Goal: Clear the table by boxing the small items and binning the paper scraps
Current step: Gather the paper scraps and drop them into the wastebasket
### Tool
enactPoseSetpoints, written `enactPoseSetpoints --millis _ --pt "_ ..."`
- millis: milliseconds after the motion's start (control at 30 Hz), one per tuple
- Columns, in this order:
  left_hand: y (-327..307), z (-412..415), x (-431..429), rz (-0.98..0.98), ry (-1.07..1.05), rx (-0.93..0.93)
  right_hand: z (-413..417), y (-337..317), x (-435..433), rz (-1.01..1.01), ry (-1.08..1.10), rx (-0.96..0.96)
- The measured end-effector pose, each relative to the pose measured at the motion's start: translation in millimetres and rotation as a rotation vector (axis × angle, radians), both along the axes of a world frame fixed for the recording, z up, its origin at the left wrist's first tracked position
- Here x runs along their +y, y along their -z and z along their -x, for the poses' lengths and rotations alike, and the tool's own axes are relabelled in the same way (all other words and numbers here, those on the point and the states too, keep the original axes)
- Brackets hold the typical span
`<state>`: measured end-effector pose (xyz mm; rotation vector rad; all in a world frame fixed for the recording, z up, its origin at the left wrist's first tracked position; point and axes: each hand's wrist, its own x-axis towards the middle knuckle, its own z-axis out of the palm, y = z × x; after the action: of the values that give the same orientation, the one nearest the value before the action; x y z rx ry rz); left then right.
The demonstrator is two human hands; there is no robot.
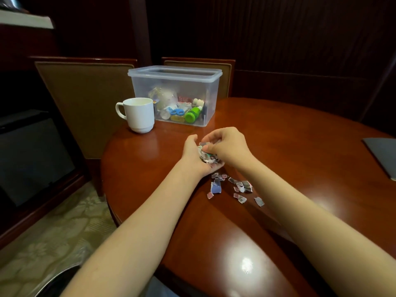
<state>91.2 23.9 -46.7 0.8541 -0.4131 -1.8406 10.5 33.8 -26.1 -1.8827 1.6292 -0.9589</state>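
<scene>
My left hand (194,156) lies palm up on the wooden table (289,159), cupping a pile of torn paper scraps (207,155). My right hand (228,145) is right over that pile, its fingers curled and pinching scraps into the left palm. More loose paper scraps (233,188) are scattered on the table just in front of both wrists. At the table's far edge stands a clear plastic box (174,94) without a lid; it holds several small items, among them a green bottle (192,114) and blue scissors (177,112).
A white mug (137,114) stands left of the box near the table's edge. Two padded chairs (85,99) stand behind the table. A dark flat folder (383,155) lies at the right edge. A round metal rim (57,281) shows on the patterned carpet at bottom left.
</scene>
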Motion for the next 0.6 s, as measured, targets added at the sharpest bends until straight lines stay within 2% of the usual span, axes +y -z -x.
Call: enactPoseSetpoints --millis 100,200,333,500,600 --pt "0 1 1 0.01 0.014 -0.047 2 7 3 0.156 0.009 0.045" --pt "0 5 2 -0.014 0.018 -0.009 1 13 0 0.194 0.041 0.158" --pt "5 9 4 0.003 0.042 0.014 2 20 -3 0.208 0.104 0.344" --pt "4 15 5 0.056 0.049 0.057 3 18 6 0.19 0.109 0.35" --pt "6 17 4 0.081 0.014 -0.006 5 18 12 0.172 0.106 0.424"
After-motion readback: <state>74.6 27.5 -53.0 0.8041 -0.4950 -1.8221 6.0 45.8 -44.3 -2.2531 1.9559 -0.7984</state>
